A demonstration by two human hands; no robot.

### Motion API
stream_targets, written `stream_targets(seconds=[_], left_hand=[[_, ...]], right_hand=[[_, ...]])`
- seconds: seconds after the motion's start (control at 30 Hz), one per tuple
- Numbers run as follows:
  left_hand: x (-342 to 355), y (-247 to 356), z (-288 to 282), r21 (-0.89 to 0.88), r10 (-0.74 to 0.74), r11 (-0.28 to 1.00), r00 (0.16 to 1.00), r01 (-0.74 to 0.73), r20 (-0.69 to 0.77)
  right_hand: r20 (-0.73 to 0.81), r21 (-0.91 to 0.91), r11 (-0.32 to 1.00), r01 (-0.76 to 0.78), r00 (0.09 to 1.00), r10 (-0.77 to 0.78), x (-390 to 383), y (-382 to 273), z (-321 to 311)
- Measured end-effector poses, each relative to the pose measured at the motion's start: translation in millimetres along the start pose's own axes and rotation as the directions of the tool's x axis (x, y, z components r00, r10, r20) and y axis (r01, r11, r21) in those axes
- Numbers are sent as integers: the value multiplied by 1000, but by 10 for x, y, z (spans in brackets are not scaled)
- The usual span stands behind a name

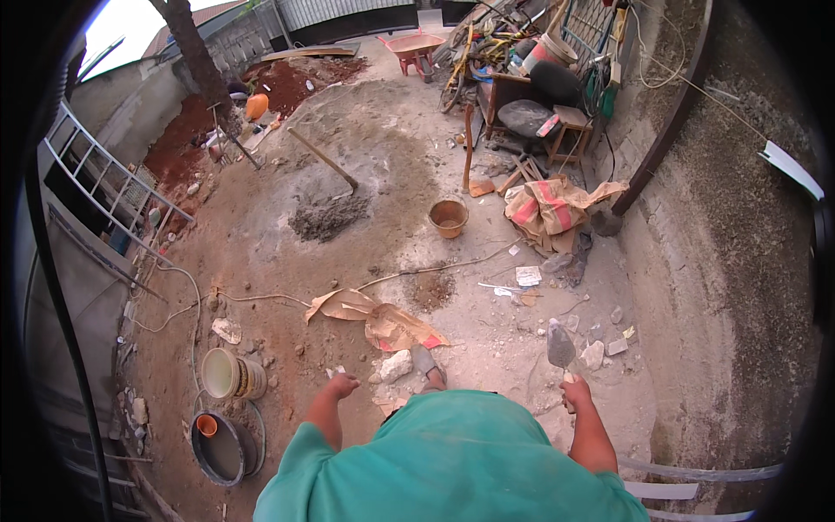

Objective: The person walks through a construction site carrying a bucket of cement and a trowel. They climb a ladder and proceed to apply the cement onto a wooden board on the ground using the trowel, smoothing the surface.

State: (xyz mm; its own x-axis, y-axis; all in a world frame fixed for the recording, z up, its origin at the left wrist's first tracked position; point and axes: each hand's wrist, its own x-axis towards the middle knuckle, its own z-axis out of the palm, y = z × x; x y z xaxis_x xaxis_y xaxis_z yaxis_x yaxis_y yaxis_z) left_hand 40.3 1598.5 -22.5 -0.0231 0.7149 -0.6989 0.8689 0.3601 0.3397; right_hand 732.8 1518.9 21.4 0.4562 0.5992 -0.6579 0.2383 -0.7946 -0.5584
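Observation:
My right hand [575, 394] is closed around the handle of a trowel [560, 346]. Its grey, mortar-smeared blade points away from me, above the pale ground at the right. My left hand [344, 384] hangs low on the other side of my body, with its fingers curled. A small whitish thing shows at those fingers; what it is, I cannot make out. Just right of that hand lies a pale rock [397, 366], beside my foot in a grey shoe [426, 359]. Ahead of the foot is a torn brown paper sack [383, 322].
A heap of wet mortar [329, 217] lies ahead near a long-handled tool [322, 158]. Right of it stands a bucket [448, 217]. At lower left are a pale bucket [233, 374] and a black water tub [252, 452]. A hose [193, 304] crosses the ground. A rough wall [713, 287] bounds the right.

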Motion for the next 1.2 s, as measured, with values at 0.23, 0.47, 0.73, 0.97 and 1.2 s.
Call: stream_targets(seconds=[0.23, 0.47, 0.73, 0.97, 1.2], left_hand=[[2314, 367, -954, 13, 77, 997, 979, -76, -191], [3771, 1542, -2116, 6, 103, 995, 989, -103, -106], [5292, 2656, -2808, -204, 23, 977, 987, -56, -162], [6064, 3477, -2910, -47, -18, 999, 1000, 17, -21], [7398, 4472, -2924, -108, 11, 994, 999, -5, 51]], right_hand=[[85, -40, 980, -195, 977, 198, 1373, -488, 819], [155, -144, 938, -314, 929, 335, 2422, -2008, 897], [248, -245, 930, -276, 909, 335, 4382, -3615, 845], [221, -143, 990, -2, 975, 34, 5922, -5288, 883], [206, -145, 983, 108, 976, -77, 6430, -5748, 1133]])
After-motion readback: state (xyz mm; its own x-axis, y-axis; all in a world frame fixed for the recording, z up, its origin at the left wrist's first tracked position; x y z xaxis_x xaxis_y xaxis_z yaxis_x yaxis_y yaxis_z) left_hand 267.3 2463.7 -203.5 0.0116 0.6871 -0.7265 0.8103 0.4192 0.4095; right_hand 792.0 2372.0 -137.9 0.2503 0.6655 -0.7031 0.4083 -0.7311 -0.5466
